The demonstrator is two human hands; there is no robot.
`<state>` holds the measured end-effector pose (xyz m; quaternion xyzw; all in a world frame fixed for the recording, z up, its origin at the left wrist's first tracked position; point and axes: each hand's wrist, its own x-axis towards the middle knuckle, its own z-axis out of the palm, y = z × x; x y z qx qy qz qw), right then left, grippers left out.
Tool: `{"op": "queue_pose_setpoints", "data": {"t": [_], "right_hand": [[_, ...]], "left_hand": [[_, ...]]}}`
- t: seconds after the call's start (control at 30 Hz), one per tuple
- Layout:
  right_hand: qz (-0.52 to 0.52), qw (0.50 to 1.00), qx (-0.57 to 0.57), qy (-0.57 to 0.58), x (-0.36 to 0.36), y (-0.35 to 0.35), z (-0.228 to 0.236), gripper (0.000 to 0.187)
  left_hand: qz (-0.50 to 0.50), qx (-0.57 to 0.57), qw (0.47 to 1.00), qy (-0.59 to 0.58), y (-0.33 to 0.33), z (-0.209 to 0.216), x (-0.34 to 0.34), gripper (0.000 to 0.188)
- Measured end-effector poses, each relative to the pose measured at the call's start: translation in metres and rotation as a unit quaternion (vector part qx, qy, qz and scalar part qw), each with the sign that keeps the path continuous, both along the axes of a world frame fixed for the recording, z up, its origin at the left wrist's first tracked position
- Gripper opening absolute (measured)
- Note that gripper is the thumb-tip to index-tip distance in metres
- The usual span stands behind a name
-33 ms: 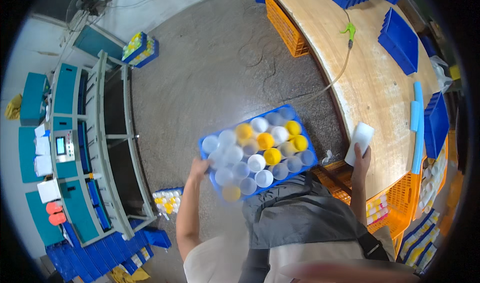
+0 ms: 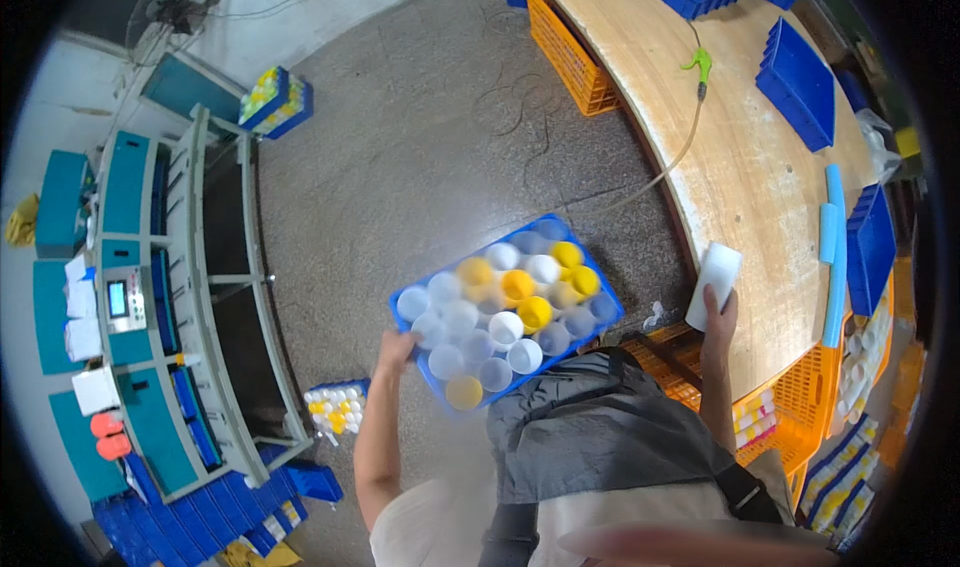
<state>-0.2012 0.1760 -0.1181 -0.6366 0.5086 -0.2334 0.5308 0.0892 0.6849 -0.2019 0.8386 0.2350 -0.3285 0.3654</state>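
Both forearms [image 2: 379,437] point toward 12 o'clock. Left hand [image 2: 397,350]: fingers gripping blue tray [image 2: 437,385] at its 8 o'clock end. Right hand [image 2: 718,325]: fingers wrapped around 1 white cylinder [image 2: 716,269].

A pale shine is glowing on the floor [image 2: 400,157] mid-frame, haze is blurring some cups [image 2: 446,361], and the table [image 2: 765,217] at right is looking bent.

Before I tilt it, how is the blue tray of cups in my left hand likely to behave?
The blue tray is probably stiff: its sides look unbent with your left hand at one end. It may be light for its size, since the cups look hollow. They could shift or spill, as nothing covers them.
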Motion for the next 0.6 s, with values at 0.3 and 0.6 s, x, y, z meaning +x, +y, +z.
{"op": "queue_pose_setpoints", "data": {"t": [0.3,0.6], "right_hand": [[0.226,0.962,-0.011,0.155,0.158,0.103,-0.076,0.054],[0.23,0.915,-0.004,0.332,0.173,0.153,-0.145,0.075]], "left_hand": [[0.467,-0.131,0.875,0.004,0.068,-0.296,0.017,0.051],[0.612,-0.374,0.674,0.179,0.075,-0.56,0.094,0.076]]}}
